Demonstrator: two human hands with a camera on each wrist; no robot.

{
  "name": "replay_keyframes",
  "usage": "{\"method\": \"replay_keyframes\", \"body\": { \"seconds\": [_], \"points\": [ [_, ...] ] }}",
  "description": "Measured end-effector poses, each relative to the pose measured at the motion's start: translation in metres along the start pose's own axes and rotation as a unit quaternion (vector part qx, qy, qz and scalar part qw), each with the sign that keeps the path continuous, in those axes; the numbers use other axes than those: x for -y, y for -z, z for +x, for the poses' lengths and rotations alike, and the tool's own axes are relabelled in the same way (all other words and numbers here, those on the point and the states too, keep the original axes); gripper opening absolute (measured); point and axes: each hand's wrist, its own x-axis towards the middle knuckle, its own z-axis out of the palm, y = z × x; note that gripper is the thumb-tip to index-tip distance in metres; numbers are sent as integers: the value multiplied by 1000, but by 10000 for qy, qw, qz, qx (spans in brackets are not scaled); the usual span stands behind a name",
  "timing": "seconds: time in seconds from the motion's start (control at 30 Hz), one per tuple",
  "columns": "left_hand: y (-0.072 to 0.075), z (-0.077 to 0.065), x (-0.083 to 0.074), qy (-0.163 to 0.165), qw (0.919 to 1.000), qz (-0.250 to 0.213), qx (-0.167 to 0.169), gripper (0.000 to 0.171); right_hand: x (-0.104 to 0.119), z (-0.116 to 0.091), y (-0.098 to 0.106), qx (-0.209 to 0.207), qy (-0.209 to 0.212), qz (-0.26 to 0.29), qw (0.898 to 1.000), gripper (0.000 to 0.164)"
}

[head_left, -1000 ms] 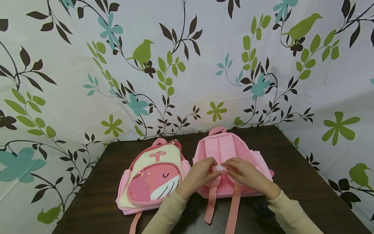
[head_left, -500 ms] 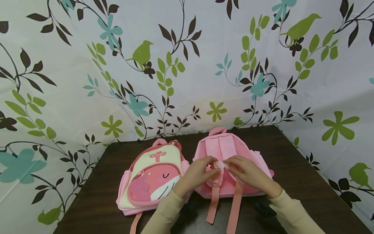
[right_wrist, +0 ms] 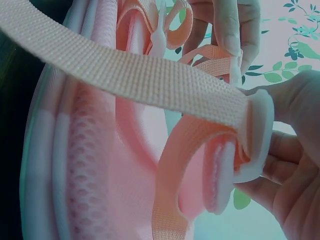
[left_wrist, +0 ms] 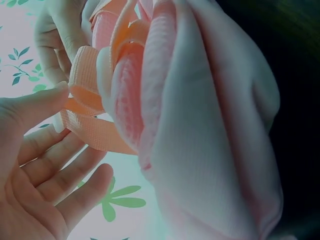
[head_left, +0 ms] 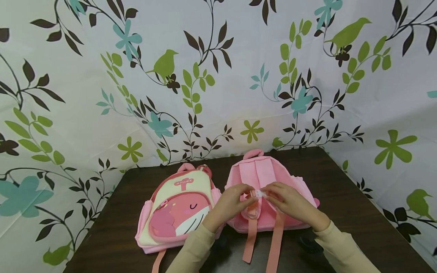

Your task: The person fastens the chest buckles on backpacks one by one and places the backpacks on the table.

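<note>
A pink backpack (head_left: pixel 286 172) lies with its shoulder straps facing up, in the middle right of the head view. My left hand (head_left: pixel 228 204) pinches the left end of a pale plastic buckle (head_left: pixel 258 193) on the orange-pink webbing between the straps. From the other side, my right hand (head_left: pixel 295 204) pinches the buckle's right end. In the left wrist view, thumb and index fingertips hold a looped webbing strap (left_wrist: pixel 85 77), the other fingers spread below. A white strap adjuster (right_wrist: pixel 261 135) covers part of the right fingers in the right wrist view.
A second backpack (head_left: pixel 184 182), cream and pink with a whale pocket, lies just left. Two webbing tails (head_left: pixel 250 240) hang toward the front of the dark table (head_left: pixel 109 227). Near the right forearm is a small black object (head_left: pixel 310 244). A patterned cloth (head_left: pixel 218 94) stands behind.
The fingers have drawn slightly apart, so more of the buckle shows between them. The webbing tails have shifted a little to the right. Both hands keep their hold.
</note>
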Motion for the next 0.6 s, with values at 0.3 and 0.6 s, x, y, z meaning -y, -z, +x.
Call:
{"method": "replay_keyframes", "body": {
  "seconds": [0.3, 0.6],
  "points": [
    [-4, 1, 1, -51, 9999, 132, -58, 25, -1, -1, 1, 167, -36, -99, 9998, 29],
    [-13, 1, 0, -141, 9996, 135, -225, 25, -4, -2, 5, 280, -19, -180, 9994, 27]
  ]
}}
